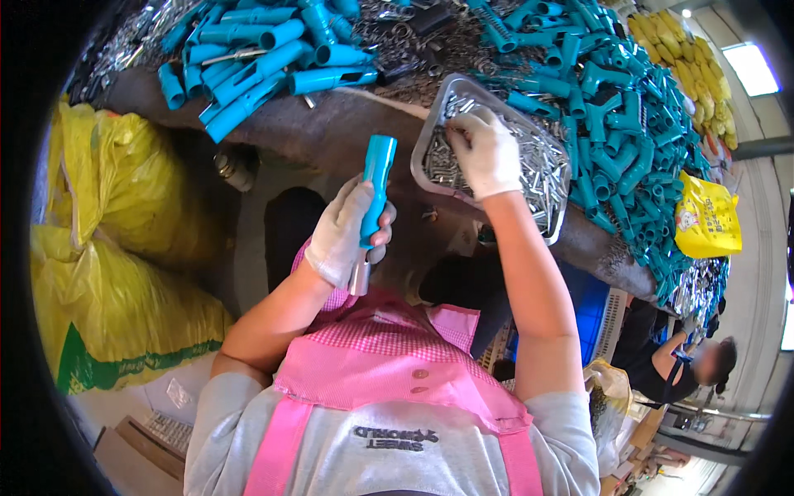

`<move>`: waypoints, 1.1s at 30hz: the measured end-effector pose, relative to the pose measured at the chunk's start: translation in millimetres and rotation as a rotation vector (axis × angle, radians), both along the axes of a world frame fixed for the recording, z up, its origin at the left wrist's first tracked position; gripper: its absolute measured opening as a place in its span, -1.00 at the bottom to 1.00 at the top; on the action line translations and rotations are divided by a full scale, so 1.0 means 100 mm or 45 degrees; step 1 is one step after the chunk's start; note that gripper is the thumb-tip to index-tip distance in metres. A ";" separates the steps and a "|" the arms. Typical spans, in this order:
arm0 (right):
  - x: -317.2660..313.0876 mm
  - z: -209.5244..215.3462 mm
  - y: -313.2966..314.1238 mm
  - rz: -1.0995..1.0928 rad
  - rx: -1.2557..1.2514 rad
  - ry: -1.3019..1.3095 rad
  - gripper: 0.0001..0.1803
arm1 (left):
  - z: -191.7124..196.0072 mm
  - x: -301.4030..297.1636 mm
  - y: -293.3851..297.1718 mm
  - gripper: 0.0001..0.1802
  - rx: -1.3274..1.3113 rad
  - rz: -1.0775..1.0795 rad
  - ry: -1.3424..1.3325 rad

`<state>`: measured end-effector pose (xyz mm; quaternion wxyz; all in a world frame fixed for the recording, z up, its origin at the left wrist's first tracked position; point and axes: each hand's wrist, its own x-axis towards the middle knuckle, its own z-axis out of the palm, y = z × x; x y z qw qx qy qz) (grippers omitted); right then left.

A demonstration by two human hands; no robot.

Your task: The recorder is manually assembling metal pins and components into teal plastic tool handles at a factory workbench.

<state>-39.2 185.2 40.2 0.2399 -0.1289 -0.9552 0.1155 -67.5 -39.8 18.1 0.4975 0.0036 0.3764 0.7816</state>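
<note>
My left hand (335,240), in a white glove, is wrapped round a teal tubular plastic handle (379,165), which stands nearly upright in front of my apron. A shiny metal sleeve (359,278) sticks out below it. Over a grey tray (420,157) at the table's near edge, my gloved right hand (488,157) has its fingertips bent together among small silver metal pins (539,174). Whether a pin is between those fingers is hidden.
Teal plastic handles (273,62) lie heaped at the far left, with a larger heap (612,107) at the right. Small dark metal parts (405,45) lie between. Yellow sacks (124,273) stand left; a yellow bag (707,217) rests right. Another person (662,364) works at the far right.
</note>
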 end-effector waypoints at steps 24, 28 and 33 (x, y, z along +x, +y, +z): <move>0.60 0.23 -0.71 0.331 -1.370 -0.001 -0.85 | 0.00 0.07 -0.17 -0.61 0.626 -0.186 -0.445; 0.75 0.11 -0.87 0.363 -1.509 0.078 -0.87 | 0.04 0.06 -0.15 -0.57 0.747 -0.361 -0.559; 0.79 0.15 -0.86 0.322 -1.570 0.028 -0.91 | 0.03 0.07 -0.14 -0.51 0.783 -0.434 -0.635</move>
